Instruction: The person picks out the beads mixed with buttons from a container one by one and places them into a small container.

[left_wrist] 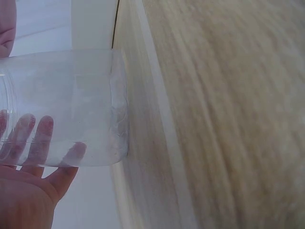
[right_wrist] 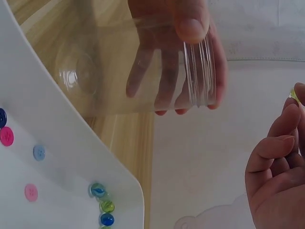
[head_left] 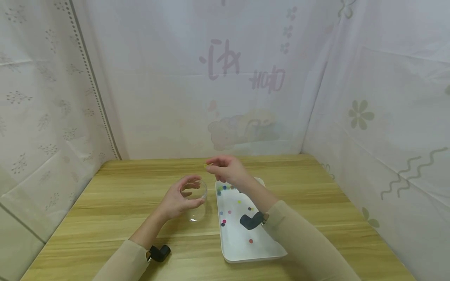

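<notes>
My left hand [head_left: 178, 198] grips a clear jar [head_left: 197, 208] near its threaded rim, thumb on one side and fingers round the other. The jar is upright with its mouth uncovered, and no contents show through its wall [left_wrist: 62, 95]. Up and to the right of that mouth, my right hand [head_left: 230, 170] pinches a small yellow-green glassy marble [right_wrist: 293, 94] between thumb and fingertips. Below the right forearm lies a white tray [head_left: 235, 249]. Several glass marbles [right_wrist: 107, 206] line its far left corner, and coloured buttons [right_wrist: 31, 192] are scattered over its floor.
The wooden table [head_left: 116, 218] carries the jar and tray side by side. Printed white curtains [head_left: 168, 97] enclose it at the back and both sides. Black wrist cameras [head_left: 159, 253] are strapped to both forearms. The tray's raised wall [right_wrist: 90, 126] stands close beside the jar.
</notes>
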`<state>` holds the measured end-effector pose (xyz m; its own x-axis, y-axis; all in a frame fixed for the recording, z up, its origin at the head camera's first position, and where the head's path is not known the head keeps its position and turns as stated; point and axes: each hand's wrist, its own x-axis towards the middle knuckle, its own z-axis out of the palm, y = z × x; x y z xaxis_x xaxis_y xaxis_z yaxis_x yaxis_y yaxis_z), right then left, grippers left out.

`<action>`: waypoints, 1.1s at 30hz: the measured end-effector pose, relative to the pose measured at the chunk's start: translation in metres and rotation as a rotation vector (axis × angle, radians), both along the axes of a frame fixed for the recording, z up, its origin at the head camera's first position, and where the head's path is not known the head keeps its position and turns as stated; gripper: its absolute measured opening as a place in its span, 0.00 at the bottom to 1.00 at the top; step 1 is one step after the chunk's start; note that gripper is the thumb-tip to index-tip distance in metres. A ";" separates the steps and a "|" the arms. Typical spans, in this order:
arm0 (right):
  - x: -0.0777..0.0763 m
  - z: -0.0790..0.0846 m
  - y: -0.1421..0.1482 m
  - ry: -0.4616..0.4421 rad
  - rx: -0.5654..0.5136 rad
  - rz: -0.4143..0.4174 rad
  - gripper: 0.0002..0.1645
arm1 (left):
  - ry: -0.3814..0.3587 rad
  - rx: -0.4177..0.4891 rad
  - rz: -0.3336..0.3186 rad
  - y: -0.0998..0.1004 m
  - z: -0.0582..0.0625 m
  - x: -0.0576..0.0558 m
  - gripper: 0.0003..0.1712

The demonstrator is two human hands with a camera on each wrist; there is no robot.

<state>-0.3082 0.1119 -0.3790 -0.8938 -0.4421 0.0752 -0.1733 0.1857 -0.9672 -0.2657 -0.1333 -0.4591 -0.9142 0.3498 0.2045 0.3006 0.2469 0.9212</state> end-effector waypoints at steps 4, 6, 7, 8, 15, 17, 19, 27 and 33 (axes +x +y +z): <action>0.002 0.002 -0.006 0.003 -0.022 0.022 0.21 | 0.001 0.002 -0.002 -0.001 -0.001 -0.001 0.41; 0.004 0.003 -0.009 0.005 -0.022 0.029 0.21 | 0.002 0.006 -0.005 -0.001 -0.001 -0.001 0.41; 0.004 0.003 -0.011 0.006 -0.022 0.034 0.20 | 0.002 0.008 -0.005 -0.001 -0.001 -0.001 0.42; 0.005 0.003 -0.012 0.009 -0.015 0.037 0.19 | 0.003 0.009 -0.006 -0.001 -0.001 -0.001 0.42; 0.008 -0.002 -0.023 0.024 0.016 0.060 0.16 | 0.006 0.010 -0.015 -0.002 -0.001 0.000 0.43; 0.009 -0.003 -0.025 0.021 0.013 0.066 0.16 | 0.004 0.011 -0.016 -0.002 -0.001 0.000 0.43; 0.009 -0.005 -0.027 0.020 0.014 0.070 0.15 | 0.003 0.014 -0.016 -0.002 -0.002 0.000 0.43; 0.008 -0.012 -0.029 0.058 0.054 0.086 0.15 | 0.017 -0.003 -0.009 -0.001 -0.001 0.000 0.38; 0.009 -0.015 -0.033 0.082 0.071 0.106 0.14 | 0.013 -0.006 -0.009 -0.001 -0.002 0.000 0.41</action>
<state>-0.2994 0.0794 -0.3940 -0.8338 -0.5407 0.1112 -0.2732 0.2292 -0.9342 -0.2656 -0.1342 -0.4607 -0.9083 0.3594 0.2141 0.3145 0.2492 0.9160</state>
